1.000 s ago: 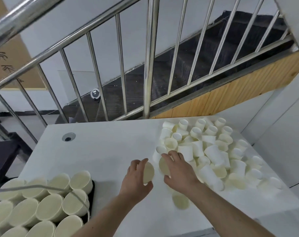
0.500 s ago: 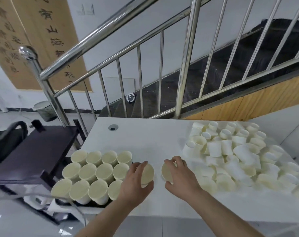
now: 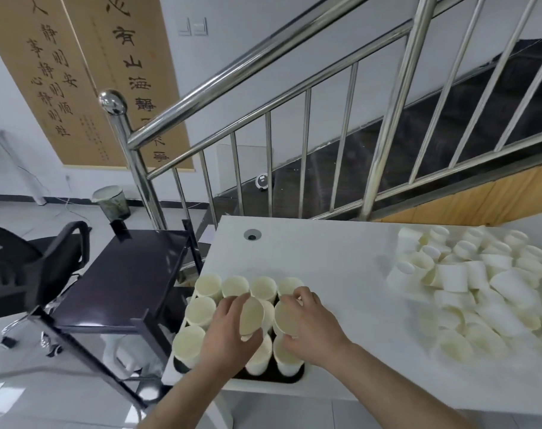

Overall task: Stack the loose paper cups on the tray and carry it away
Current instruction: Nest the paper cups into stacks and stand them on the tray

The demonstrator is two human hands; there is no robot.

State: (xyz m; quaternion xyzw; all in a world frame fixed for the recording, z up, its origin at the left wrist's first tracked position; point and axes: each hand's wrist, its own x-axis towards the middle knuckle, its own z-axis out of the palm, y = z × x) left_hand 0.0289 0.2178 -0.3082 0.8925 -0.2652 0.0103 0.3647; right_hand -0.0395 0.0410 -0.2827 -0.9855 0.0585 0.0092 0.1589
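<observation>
Gripping one cream paper cup (image 3: 251,315) in the left hand (image 3: 229,339) and another cream paper cup (image 3: 290,317) in the right hand (image 3: 313,329), both held above upright cup stacks (image 3: 201,311) on the black plastic tray (image 3: 294,377) at the white table (image 3: 325,258)'s front-left corner, loose cup heap (image 3: 480,289) along the right edge.

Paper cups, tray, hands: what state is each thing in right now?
Left hand: grips a paper cup, mouth facing the camera, over the tray.
Right hand: grips another cup the same way.
Cups on the tray: upright, packed in rows.
Tray: dark, at the table's near left corner.
Loose cups: heaped, many tipped over, at the right.
</observation>
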